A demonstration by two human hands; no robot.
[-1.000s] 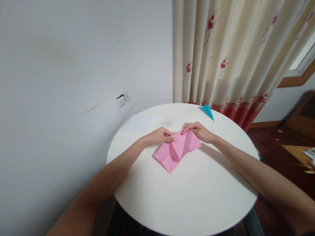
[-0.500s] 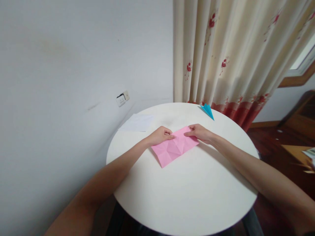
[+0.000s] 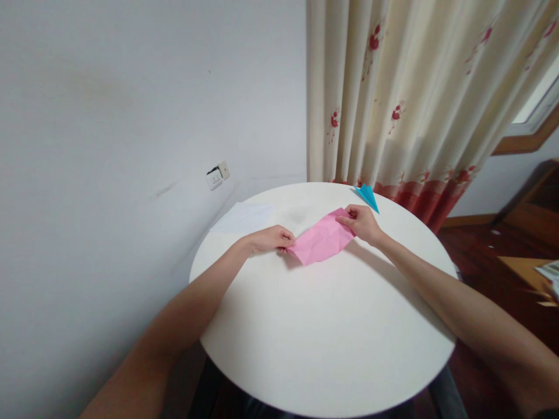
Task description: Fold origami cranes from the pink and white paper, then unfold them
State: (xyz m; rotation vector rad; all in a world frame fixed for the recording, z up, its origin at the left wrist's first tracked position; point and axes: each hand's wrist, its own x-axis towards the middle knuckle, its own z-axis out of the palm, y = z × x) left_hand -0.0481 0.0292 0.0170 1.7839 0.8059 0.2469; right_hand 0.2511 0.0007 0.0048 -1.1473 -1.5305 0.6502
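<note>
Head view | pink paper [image 3: 322, 239]: creased, folded strip | both hands pinching its ends

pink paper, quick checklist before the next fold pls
1. Left hand grips the left end of the pink paper: ok.
2. Right hand grips its right end: ok.
3. Paper stretched between both hands, not sagging: ok.
4. Paper flat on the round white table: cannot tell, a shadow beneath suggests it is lifted.
5. Blue folded paper is apart from the pink one: ok.
6. White sheet at the table's left edge out of the way: ok.
</note>
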